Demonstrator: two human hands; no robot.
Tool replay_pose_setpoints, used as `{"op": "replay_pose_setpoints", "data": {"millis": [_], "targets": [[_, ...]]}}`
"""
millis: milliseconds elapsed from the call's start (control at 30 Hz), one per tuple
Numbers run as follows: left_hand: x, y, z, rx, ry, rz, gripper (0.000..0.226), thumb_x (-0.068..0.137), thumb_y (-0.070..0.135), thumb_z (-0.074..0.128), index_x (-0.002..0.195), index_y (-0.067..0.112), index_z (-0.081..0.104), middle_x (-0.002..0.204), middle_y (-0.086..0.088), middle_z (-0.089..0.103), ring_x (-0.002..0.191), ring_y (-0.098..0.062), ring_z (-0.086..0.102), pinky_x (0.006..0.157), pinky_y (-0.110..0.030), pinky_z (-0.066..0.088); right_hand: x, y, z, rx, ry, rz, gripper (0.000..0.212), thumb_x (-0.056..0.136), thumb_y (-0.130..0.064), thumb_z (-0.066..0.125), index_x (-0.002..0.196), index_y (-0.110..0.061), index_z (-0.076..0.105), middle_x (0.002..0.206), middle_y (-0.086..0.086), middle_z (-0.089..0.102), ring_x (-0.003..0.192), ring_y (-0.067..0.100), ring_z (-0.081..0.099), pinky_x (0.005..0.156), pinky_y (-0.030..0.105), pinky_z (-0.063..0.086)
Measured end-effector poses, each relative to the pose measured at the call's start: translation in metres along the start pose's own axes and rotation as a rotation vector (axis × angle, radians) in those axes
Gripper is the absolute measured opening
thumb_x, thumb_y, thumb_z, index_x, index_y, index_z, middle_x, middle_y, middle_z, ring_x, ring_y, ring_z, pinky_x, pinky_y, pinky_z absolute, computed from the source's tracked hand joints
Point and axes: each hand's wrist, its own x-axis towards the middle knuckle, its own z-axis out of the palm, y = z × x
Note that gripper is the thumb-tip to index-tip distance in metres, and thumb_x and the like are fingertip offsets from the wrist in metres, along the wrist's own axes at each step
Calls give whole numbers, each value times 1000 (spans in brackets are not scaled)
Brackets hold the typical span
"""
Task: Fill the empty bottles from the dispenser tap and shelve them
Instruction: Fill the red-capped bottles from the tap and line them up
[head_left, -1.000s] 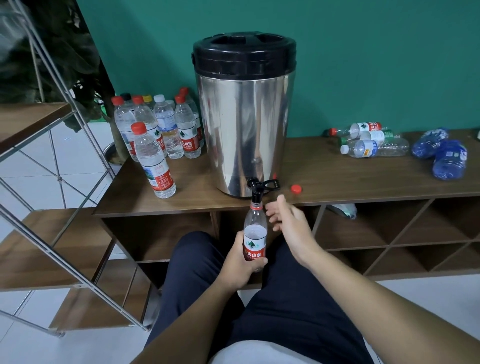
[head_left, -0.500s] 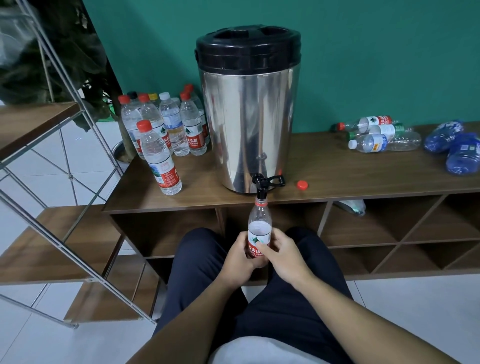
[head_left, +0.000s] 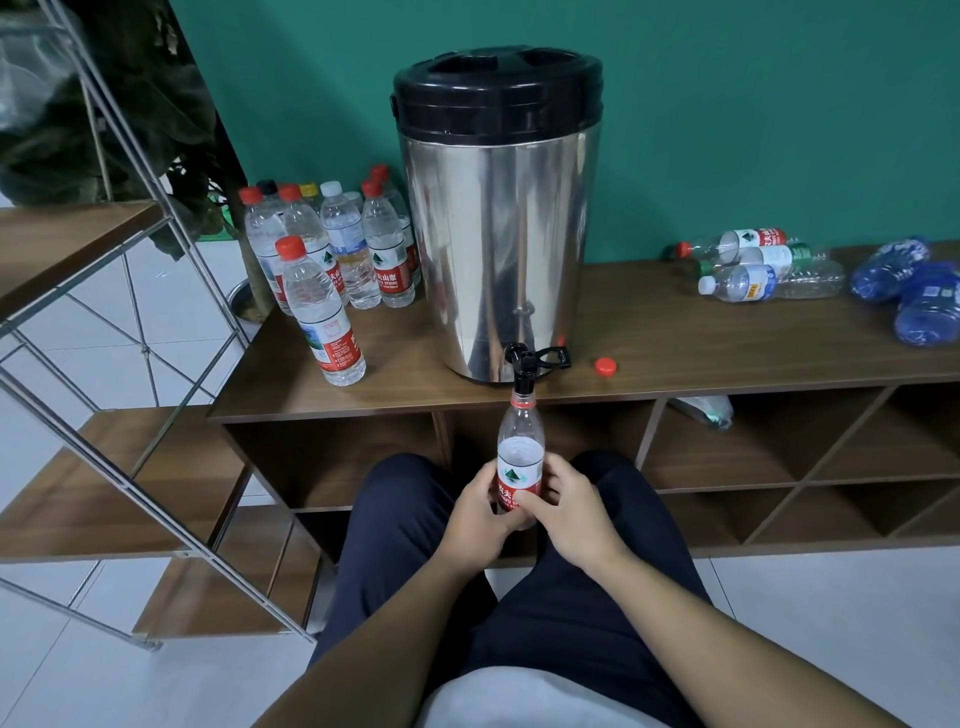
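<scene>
- Two hands wrap one bottle (head_left: 520, 462): the left hand (head_left: 480, 506) curls round its label from one side, the right hand (head_left: 569, 512) from the other, fingers and thumbs closed on it, above the person's lap.
- That bottle stands upright with its open neck right under the black tap (head_left: 524, 370), touching or just short of it; which cannot be told. Water shows up to about the top of the label.
- Filling looks to be the step in hand, roughly two-thirds done. Next calls for shutting the tap lever, lowering the bottle clear without tipping it, then fetching the cap.
- One loose red cap (head_left: 605, 366) lies on the worktop (head_left: 727, 353) just right of the tap.
- One steel dispenser (head_left: 498, 249) with a black lid sits at the worktop's front edge.
- One capped bottle (head_left: 322, 317) stands alone to the left; behind it a cluster (head_left: 343, 244) of about eight, partly hidden.
- Three clear bottles (head_left: 753, 265) lie on their sides at far right, with two crushed blue ones (head_left: 914, 291) beside them.
</scene>
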Motion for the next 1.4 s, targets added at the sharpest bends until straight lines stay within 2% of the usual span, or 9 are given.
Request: {"op": "replay_pose_setpoints", "data": {"millis": [67, 133, 333, 600, 833, 967, 1233, 1400], "targets": [[-1, 1, 1, -11, 0, 2, 68, 91, 0, 86, 149, 26, 63, 133, 5, 78, 125, -17, 75, 105, -48, 65, -1, 1, 0, -26, 10, 18, 44, 93, -13, 87, 130, -31, 70, 112, -11, 81, 104, 3, 77, 79, 25, 65], [-1, 1, 2, -24, 0, 5, 68, 92, -2, 85, 150, 25, 62, 133, 4, 78, 125, -17, 75, 104, -45, 65, -1, 3, -1, -22, -5, 21, 44, 93, -14, 87, 130, -30, 70, 112, -9, 82, 103, 6, 79, 81, 29, 67], [-4, 2, 0, -44, -3, 10, 65, 94, 5, 87, 150, 27, 62, 134, 5, 77, 126, -16, 74, 104, -39, 65, 0, 7, -2, -27, -15, 4, 46, 92, -16, 88, 133, -30, 72, 115, -11, 82, 107, 9, 79, 86, 37, 69], [-7, 3, 1, -67, 12, 17, 60, 98, 7, 86, 151, 23, 61, 136, 6, 77, 129, -13, 73, 99, -27, 62, -1, 12, -2, -67, -14, -9, 46, 94, -20, 86, 136, -31, 70, 118, -13, 81, 110, 6, 78, 91, 36, 67], [-7, 2, 0, -43, 5, 11, 56, 98, 13, 86, 147, 26, 63, 135, 8, 77, 128, -14, 73, 105, -36, 64, -2, 9, -1, -90, -5, -11, 48, 95, -20, 86, 138, -31, 69, 120, -14, 80, 111, 3, 76, 92, 32, 66], [-7, 3, -1, -32, 5, 23, 54, 99, 15, 86, 147, 26, 64, 135, 9, 77, 129, -13, 73, 107, -35, 62, -3, 7, -1, -83, -3, -17, 46, 96, -16, 85, 139, -26, 70, 117, -13, 81, 109, 3, 77, 90, 31, 66], [-7, 3, -1, -39, -4, 30, 58, 97, 13, 87, 148, 26, 64, 136, 8, 77, 129, -13, 73, 107, -34, 62, -5, 5, -2, -63, -10, -15, 44, 96, -15, 84, 134, -34, 70, 117, -15, 81, 110, 3, 77, 91, 31, 66], [-8, 3, -1, -40, -11, 31, 60, 96, 13, 88, 149, 26, 63, 137, 9, 77, 131, -12, 72, 110, -34, 60, -4, 5, -2, -75, -9, -16, 47, 96, -17, 85, 138, -31, 70, 119, -15, 81, 111, 2, 76, 92, 30, 66]]}}
